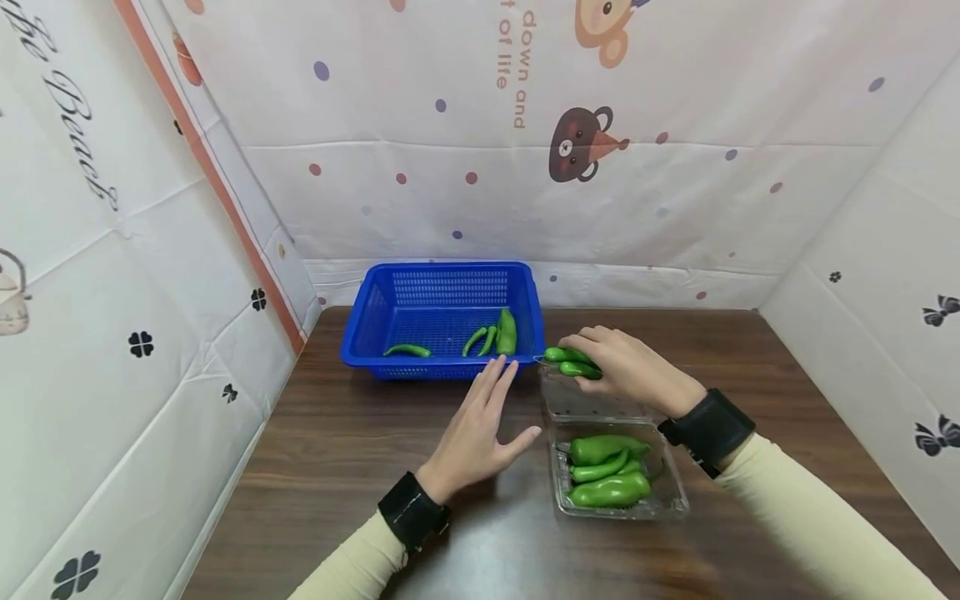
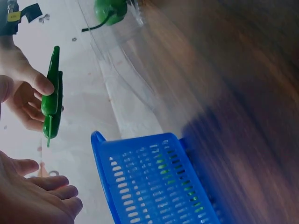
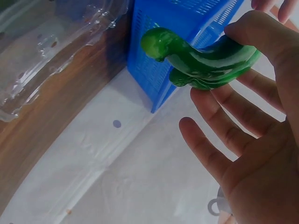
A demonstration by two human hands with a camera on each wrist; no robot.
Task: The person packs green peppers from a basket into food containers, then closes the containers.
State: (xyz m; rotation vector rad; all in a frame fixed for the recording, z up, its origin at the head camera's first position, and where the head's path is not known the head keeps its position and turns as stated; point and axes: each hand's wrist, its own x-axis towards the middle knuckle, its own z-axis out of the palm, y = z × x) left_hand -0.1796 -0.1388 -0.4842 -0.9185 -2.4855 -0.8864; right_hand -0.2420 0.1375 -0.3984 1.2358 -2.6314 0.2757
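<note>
Two green peppers (image 1: 576, 368) are held together by my right hand (image 1: 626, 371), above the lid of the clear box and just right of the blue basket. In the right wrist view the thumb presses on the peppers (image 3: 205, 60) from one side and fingers support them from the other. My left hand (image 1: 476, 437) is spread with nothing in it, fingertips near the front rim of the blue basket (image 1: 442, 363). Inside that basket lie a large pepper (image 1: 507, 332) and several thin ones, one thin pepper (image 1: 407, 351) apart at the left.
An open clear plastic box (image 1: 566, 504) with several green peppers (image 1: 611, 490) sits at the front right, its lid (image 1: 592, 407) folded back toward the basket. All stand on a dark wooden table (image 1: 322, 500). Printed white cloth (image 1: 420, 208) hangs behind and at both sides.
</note>
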